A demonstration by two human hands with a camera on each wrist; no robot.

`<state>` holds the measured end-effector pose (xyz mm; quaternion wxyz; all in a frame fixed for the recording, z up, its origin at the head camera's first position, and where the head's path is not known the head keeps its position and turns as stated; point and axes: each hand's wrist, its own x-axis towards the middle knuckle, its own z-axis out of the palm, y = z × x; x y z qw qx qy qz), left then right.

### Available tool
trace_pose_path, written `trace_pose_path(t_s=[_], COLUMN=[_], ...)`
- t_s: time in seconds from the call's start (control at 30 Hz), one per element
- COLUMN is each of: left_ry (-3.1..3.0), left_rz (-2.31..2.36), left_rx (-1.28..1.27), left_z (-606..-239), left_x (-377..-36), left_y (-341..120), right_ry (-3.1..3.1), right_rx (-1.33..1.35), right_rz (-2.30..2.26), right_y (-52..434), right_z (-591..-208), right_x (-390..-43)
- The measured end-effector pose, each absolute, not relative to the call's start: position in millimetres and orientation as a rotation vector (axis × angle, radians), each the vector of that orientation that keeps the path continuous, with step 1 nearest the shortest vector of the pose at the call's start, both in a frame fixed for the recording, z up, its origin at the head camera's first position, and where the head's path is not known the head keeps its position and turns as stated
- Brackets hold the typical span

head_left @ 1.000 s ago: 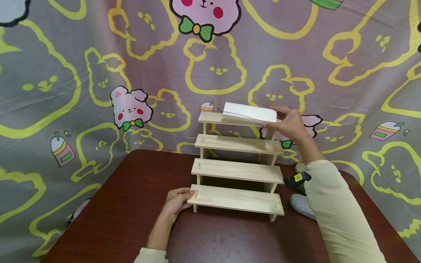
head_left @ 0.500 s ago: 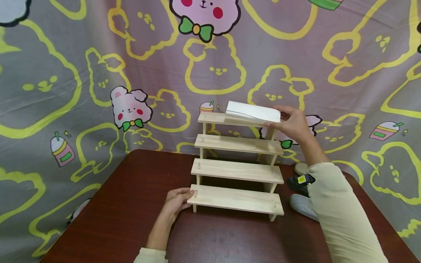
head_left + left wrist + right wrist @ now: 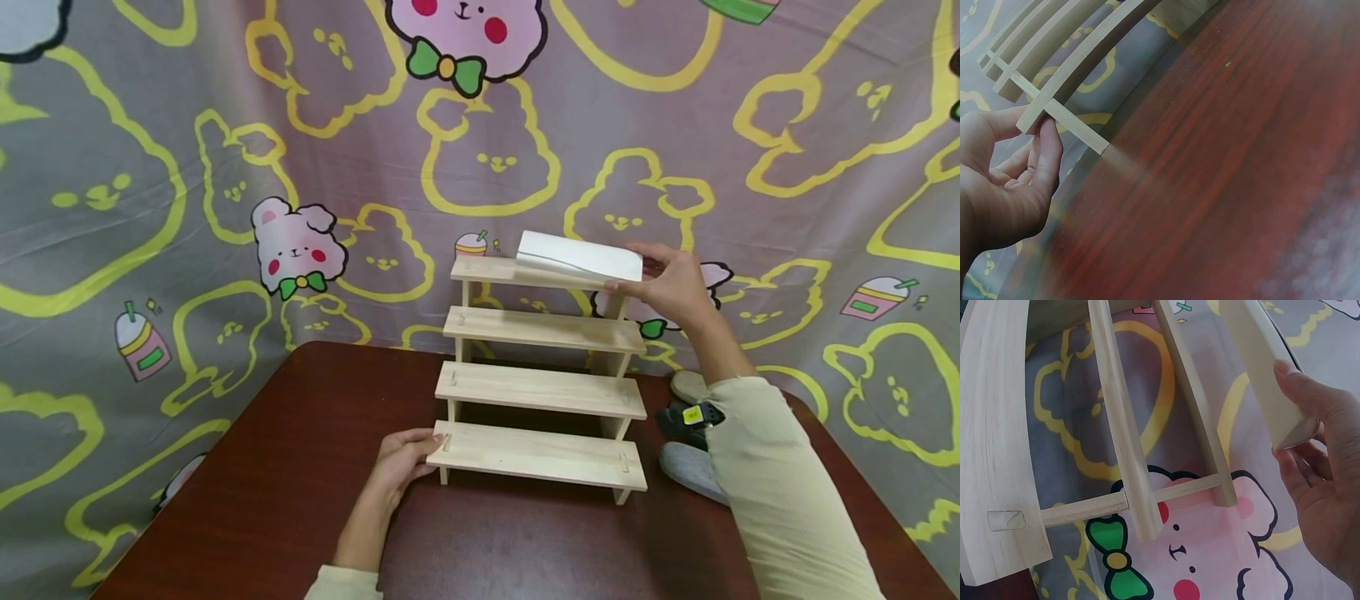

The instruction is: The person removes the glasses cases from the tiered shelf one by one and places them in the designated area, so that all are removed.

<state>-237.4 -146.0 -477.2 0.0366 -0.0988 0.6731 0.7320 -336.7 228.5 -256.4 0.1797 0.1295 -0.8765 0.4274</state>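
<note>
A stepped rack of pale wood (image 3: 540, 454) with several shelves stands on the table. My left hand (image 3: 402, 460) pinches the left end of its lowest shelf; the left wrist view shows thumb above and fingers (image 3: 1052, 150) below the board. At the top shelf, my right hand (image 3: 670, 283) grips the right end of a long white case-like object (image 3: 576, 254) with a dark seam line along it. In the right wrist view, the thumb lies on one face of this white case (image 3: 1260, 362) and fingers curl under its end. It overlaps the top shelf's right half in the head view.
Right of the rack, partly behind my right sleeve, lie a grey oval object (image 3: 692, 472), a black object (image 3: 672, 423) and a round beige object (image 3: 688, 386). A patterned curtain (image 3: 360, 150) hangs close behind the dark red-brown table (image 3: 300, 467).
My right hand has shifted slightly to the right with the white case, most of it in the first half second. The left hand and the rack stay in place.
</note>
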Motion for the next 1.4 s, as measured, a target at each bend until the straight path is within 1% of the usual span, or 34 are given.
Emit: trace_pose_path(t_s=[0.53, 1.03, 1.4], left_ry=[2.065, 2.043, 2.062], left_rz=[2.254, 2.277, 2.25], left_rx=[-0.31, -0.296, -0.291], left_z=[-477, -475, -474], left_x=[-238, -237, -235], left_y=[-146, -146, -145], right_ry=[-2.448, -2.44, -2.39], right_rx=[0.378, 0.324, 0.401], right_rz=[1.228, 1.18, 1.192], right_y=[231, 231, 234], right_z=[-256, -256, -260], right_x=[-326, -318, -314])
